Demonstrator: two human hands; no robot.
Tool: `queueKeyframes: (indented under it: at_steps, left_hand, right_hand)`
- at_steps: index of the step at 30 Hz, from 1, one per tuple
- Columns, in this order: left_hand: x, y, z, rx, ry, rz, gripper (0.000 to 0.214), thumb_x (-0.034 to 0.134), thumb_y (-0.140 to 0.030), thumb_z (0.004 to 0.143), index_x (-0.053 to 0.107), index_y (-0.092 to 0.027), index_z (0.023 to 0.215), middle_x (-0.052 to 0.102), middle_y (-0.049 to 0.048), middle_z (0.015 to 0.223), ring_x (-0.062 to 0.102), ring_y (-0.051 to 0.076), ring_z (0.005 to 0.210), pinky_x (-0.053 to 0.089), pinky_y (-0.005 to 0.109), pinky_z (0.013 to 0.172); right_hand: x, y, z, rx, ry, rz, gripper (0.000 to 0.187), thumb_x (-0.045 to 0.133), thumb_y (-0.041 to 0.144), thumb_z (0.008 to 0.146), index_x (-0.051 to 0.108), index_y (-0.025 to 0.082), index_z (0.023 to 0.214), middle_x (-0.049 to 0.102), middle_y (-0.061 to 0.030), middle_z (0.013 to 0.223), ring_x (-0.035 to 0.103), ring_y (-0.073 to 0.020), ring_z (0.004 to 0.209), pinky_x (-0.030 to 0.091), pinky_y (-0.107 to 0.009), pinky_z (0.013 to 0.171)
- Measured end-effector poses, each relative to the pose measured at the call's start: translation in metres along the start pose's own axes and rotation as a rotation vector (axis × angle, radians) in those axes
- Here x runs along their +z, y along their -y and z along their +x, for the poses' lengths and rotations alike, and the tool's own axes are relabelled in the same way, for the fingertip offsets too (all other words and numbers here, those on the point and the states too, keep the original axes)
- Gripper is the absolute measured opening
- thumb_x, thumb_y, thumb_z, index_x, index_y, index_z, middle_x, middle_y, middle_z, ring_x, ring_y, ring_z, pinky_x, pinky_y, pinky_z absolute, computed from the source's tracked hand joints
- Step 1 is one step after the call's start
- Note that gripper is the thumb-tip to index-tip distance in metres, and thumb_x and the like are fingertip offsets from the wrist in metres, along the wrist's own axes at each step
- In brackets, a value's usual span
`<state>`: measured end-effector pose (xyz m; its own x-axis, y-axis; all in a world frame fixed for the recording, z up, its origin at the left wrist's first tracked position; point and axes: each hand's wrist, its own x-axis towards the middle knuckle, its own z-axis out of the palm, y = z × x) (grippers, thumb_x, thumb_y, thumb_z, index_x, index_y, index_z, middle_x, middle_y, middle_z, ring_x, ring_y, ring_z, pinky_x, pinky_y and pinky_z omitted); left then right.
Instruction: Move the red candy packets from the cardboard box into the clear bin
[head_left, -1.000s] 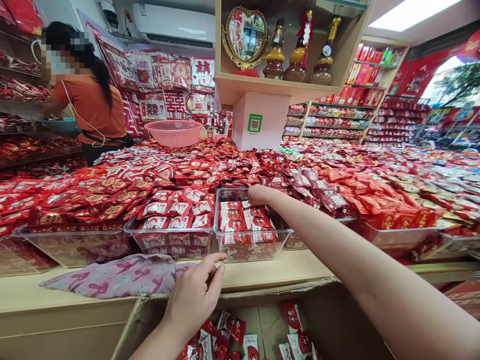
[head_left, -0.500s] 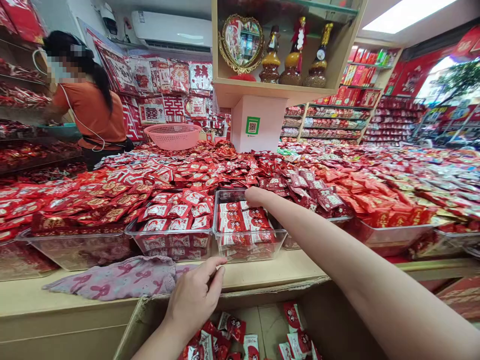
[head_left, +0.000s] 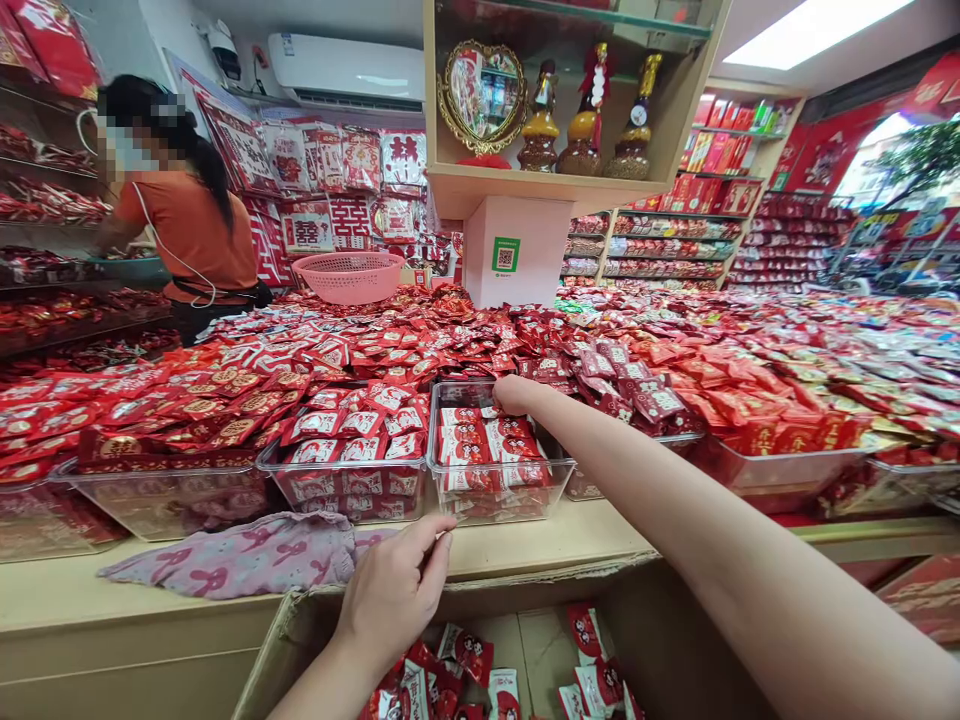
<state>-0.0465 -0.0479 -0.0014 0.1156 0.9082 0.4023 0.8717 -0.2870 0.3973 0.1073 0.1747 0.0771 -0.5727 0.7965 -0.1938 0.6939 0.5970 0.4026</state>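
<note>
Two hands show in the lower half of the frame: the left hand [head_left: 394,590], fingers curled loosely with nothing visibly in them, rests on the front edge of the bench [head_left: 540,540] at lower centre, while the right hand [head_left: 514,393] stretches to the far end of a clear bin [head_left: 495,500] of red-and-white packets [head_left: 480,440], its fingers hidden so I cannot tell their grip. Just left of the left hand lies a pink cloth [head_left: 240,555], below it an open carton [head_left: 525,660], and at upper left a person in an orange shirt [head_left: 191,230] stands near a pink basket [head_left: 351,276].
</note>
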Motion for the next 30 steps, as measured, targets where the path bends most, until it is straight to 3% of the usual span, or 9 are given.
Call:
queueKeyframes:
  at_steps: [18,30]
  left_hand:
    - [0.004,0.002,0.000,0.075,-0.011,0.051,0.020,0.042,-0.025,0.081,0.057,-0.026,0.094,0.069,-0.0012,0.089,0.065,0.017,0.079,0.049,0.028,0.067]
    - [0.003,0.001,-0.001,0.118,-0.041,0.076,0.020,0.042,-0.023,0.081,0.058,-0.026,0.092,0.070,-0.0003,0.085,0.065,0.017,0.075,0.050,0.027,0.064]
  right_hand:
    - [-0.003,0.004,-0.003,0.020,0.027,0.038,0.023,0.047,0.028,0.082,0.055,0.011,0.096,0.057,-0.0075,0.099,0.054,-0.0160,0.090,0.044,-0.036,0.078]
    - [0.019,0.004,0.011,0.082,-0.056,0.106,0.026,0.047,0.027,0.082,0.051,0.012,0.103,0.055,-0.0073,0.101,0.054,-0.0160,0.087,0.046,-0.035,0.074]
